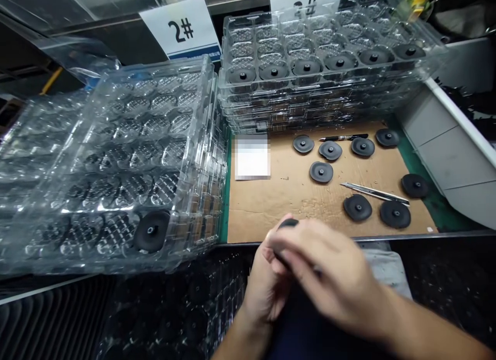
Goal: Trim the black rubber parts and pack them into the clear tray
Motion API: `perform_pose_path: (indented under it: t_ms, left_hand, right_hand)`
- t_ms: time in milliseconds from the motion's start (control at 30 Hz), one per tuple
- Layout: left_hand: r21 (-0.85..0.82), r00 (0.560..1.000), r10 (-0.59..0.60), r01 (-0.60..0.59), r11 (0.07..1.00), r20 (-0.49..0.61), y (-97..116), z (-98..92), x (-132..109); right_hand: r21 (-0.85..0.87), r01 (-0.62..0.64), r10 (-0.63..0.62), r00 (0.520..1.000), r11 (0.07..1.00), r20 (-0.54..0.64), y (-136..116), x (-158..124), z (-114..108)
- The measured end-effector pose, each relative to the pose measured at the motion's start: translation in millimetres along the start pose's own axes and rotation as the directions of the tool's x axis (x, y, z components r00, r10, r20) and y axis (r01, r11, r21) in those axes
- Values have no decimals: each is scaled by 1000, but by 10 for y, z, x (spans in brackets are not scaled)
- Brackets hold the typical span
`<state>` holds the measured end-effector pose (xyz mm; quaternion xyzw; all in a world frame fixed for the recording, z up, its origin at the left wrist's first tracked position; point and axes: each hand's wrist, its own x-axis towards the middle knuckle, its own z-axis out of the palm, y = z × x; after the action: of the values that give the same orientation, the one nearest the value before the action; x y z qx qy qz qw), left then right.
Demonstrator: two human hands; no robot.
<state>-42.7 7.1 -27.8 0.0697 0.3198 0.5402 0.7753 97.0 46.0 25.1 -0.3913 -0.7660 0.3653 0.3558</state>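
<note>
My left hand and my right hand are together in front of the table edge, the right one blurred by motion. Between them is a black rubber disc, mostly hidden by my fingers. Just beyond my hands lies a brown cardboard sheet bearing several similar discs, each with a central stud, such as the nearest one. A snap-off utility knife and a black pen lie among them. One disc sits in a tilted clear plastic tray to my left.
A tall stack of clear trays holds a row of black discs along its front. A "2#" card stands behind. A pixelated white patch covers part of the cardboard. A pale angled panel borders the right side, and dark trays lie below.
</note>
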Motion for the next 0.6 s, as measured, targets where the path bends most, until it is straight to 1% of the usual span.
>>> perform_pose_path:
  t_ms: [33, 100, 133, 167, 200, 233, 267, 300, 333, 367, 400, 433, 467, 500, 533, 567, 600]
  left_hand:
    - [15, 999, 27, -26, 1000, -24, -6, -7, -1]
    - [38, 994, 84, -82, 996, -65, -20, -9, -8]
    - [54, 992, 103, -99, 994, -75, -27, 3, -14]
    - [72, 990, 111, -105, 992, -82, -34, 24, -21]
    - [92, 989, 114, -106, 990, -90, -39, 51, -30]
    - [113, 987, 118, -106, 988, -107, -41, 81, -38]
    - [127, 985, 123, -107, 986, -121, -40, 108, -45]
    - [128, 984, 130, -114, 985, -120, -35, 127, -52]
    - [119, 985, 135, -122, 985, -108, -28, 138, -55]
    - [106, 988, 130, -121, 987, -84, -21, 141, -56]
    - [91, 992, 117, -112, 990, -47, -16, 138, -53]
    - [79, 995, 97, -96, 992, -12, -16, 135, -49]
    - [73, 996, 85, -86, 994, 8, -21, 136, -43]
    - [72, 997, 83, -83, 994, 6, -33, 143, -38]
    - [73, 997, 78, -77, 994, -7, -49, 156, -36]
    - [73, 997, 67, -65, 995, -27, -68, 174, -38]
    - [71, 998, 41, -37, 997, -49, -88, 193, -45]
  right_hand:
    - [18, 21, -22, 997, 1000, 73, -66, 11, 23]
    - [20, -31, 26, 975, 999, 220, -111, 32, 65]
    - [-1, -56, 54, 965, 998, 255, -104, 46, 80]
    - [-25, -49, 53, 971, 998, 233, -87, 61, 91]
    - [-47, -7, 15, 986, 999, 168, -66, 71, 97]
    - [-63, 54, -48, 995, 997, 91, -46, 69, 96]
    - [-62, 111, -109, 993, 992, 39, -28, 53, 84]
    - [-39, 155, -154, 988, 987, 25, -13, 18, 60]
    - [-2, 174, -174, 983, 985, 52, 1, -31, 23]
    - [31, 162, -165, 981, 986, 107, 15, -89, -24]
    - [42, 120, -126, 979, 992, 162, 30, -148, -77]
    - [22, 68, -71, 979, 997, 190, 46, -200, -128]
    - [-29, 18, -12, 983, 999, 185, 64, -237, -173]
    - [-100, -14, 29, 989, 995, 147, 83, -253, -208]
    - [-173, -17, 33, 995, 985, 93, 103, -248, -229]
    - [-236, 24, -15, 999, 972, 37, 125, -223, -240]
    - [-274, 106, -109, 994, 956, 4, 149, -184, -243]
